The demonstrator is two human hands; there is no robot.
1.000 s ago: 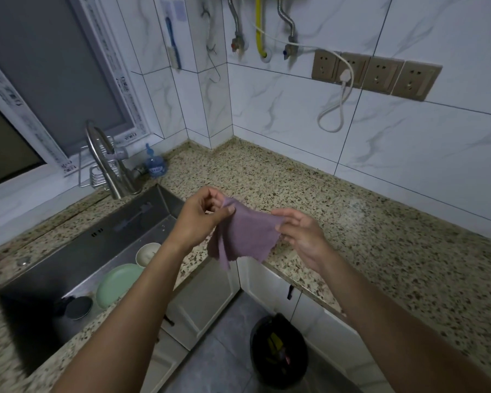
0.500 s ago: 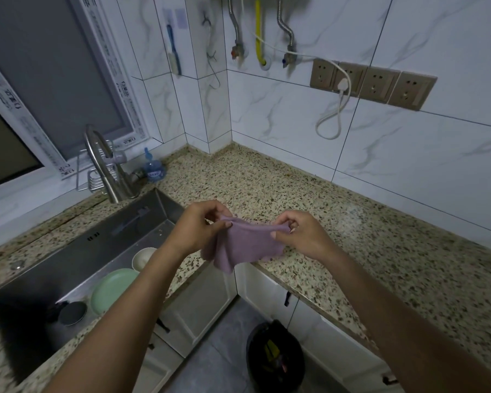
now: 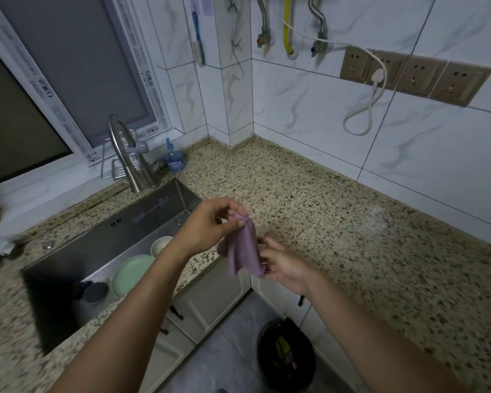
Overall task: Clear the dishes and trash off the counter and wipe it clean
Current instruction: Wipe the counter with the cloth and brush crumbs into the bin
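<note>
A small purple cloth (image 3: 243,251) hangs in the air over the front edge of the speckled stone counter (image 3: 338,222). My left hand (image 3: 210,226) pinches its top corner between thumb and fingers. My right hand (image 3: 287,265) is lower, palm up, with its fingers curled on the cloth's lower right edge. In the steel sink (image 3: 153,205) to the left lie a green plate (image 3: 131,273), a cream bowl (image 3: 160,245) and a dark round item (image 3: 95,292).
A faucet (image 3: 122,154) and a blue bottle (image 3: 175,160) stand behind the sink. A black trash bin (image 3: 285,355) sits on the floor below the counter edge. Sockets and a white cable (image 3: 374,89) hang on the tiled wall. A pale smear (image 3: 374,222) marks the counter.
The cloth was stretched level between both hands; now it hangs from my left hand. My right hand has dropped from the top corner to the lower edge.
</note>
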